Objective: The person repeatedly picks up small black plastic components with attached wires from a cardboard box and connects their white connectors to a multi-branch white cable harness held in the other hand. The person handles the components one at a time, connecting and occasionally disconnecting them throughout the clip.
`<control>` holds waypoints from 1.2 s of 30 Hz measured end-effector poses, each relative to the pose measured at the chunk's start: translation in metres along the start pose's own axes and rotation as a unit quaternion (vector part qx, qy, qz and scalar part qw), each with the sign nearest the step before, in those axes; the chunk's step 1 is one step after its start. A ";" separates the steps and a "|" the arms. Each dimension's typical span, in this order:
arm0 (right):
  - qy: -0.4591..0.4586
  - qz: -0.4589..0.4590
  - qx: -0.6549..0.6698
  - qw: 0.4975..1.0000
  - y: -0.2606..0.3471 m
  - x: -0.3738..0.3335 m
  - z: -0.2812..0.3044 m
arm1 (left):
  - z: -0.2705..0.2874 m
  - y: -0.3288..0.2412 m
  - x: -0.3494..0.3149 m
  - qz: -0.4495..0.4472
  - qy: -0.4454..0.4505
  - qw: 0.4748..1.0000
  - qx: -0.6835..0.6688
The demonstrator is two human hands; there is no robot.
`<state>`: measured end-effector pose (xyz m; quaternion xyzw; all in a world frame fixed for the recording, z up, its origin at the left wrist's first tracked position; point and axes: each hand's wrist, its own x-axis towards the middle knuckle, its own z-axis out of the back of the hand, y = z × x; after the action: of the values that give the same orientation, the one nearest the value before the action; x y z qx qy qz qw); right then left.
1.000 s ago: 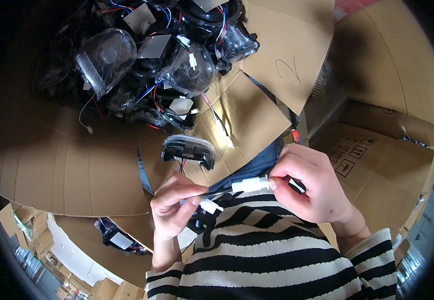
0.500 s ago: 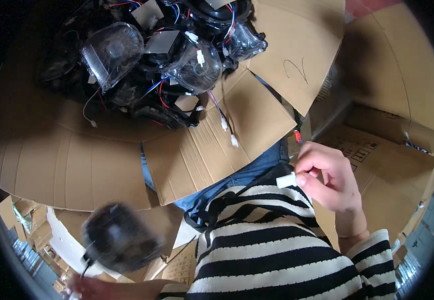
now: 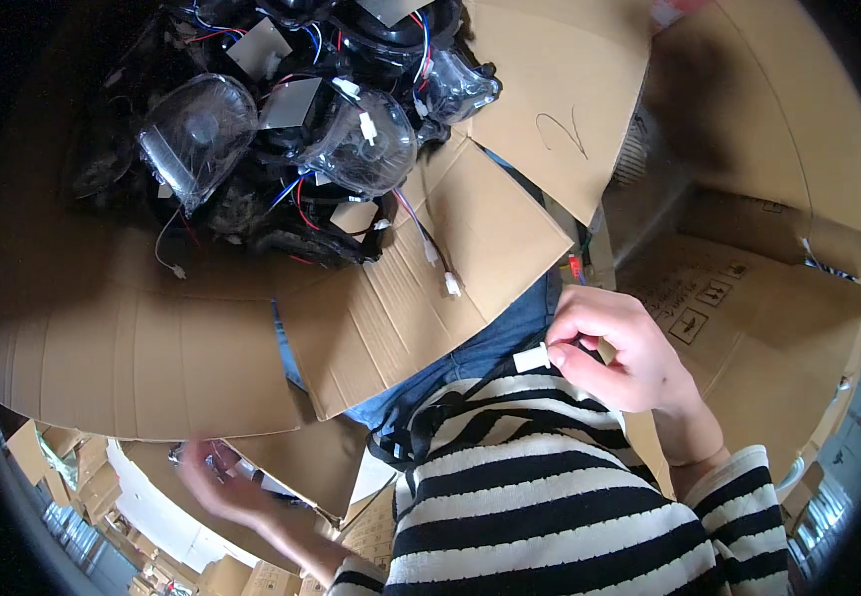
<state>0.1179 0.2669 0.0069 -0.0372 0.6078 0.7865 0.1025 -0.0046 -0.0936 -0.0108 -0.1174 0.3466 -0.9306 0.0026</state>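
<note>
My right hand (image 3: 614,348) is closed in front of my striped top, pinching a small white plastic connector (image 3: 530,359) between thumb and forefinger. At the lower left, my left hand (image 3: 217,485) is smeared by motion, so its fingers do not show clearly. It hovers beside a gap below the cardboard flaps, where a dark, shiny part (image 3: 220,457) shows partly behind it. Ahead lies a pile of headlamps with clear lenses (image 3: 361,144) and black housings, trailing coloured wires. One white wire plug (image 3: 452,284) hangs over the cardboard flap (image 3: 391,318).
The headlamps sit in a large open carton whose flaps (image 3: 143,348) spread toward me. On the right stands another open cardboard box (image 3: 748,328). A red connector (image 3: 575,266) shows between the two. More cartons (image 3: 98,477) are stacked at the lower left.
The dark rounded lamp at my left hand has dropped from view, and that hand has moved up and forward. My right hand has shifted slightly left, still pinching the connector.
</note>
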 end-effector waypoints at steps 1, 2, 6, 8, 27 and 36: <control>-0.002 -0.009 0.005 1.000 -0.002 -0.002 0.003 | -0.036 -0.014 -0.012 0.179 0.080 0.946 -0.258; 0.002 -0.004 0.005 1.000 -0.002 -0.001 0.002 | -0.076 -0.018 -0.015 -0.094 0.255 0.961 -0.043; -0.006 0.001 0.003 1.000 -0.003 -0.008 0.002 | -0.226 -0.060 -0.015 -0.536 0.344 0.767 0.074; -0.003 0.002 -0.004 1.000 -0.006 -0.013 0.003 | -0.270 -0.042 -0.015 -0.616 0.329 0.699 0.154; -0.066 -0.011 0.025 0.997 -0.011 0.000 -0.026 | -0.192 -0.089 -0.005 -0.455 0.398 0.781 -0.155; -0.167 0.018 -0.027 0.985 -0.019 0.012 -0.048 | -0.180 -0.098 -0.017 -0.441 0.315 0.826 -0.154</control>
<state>0.1069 0.2268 -0.0256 0.1033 0.5612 0.7995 0.1875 -0.0200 0.0983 -0.0826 0.0425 0.3790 -0.7538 -0.5352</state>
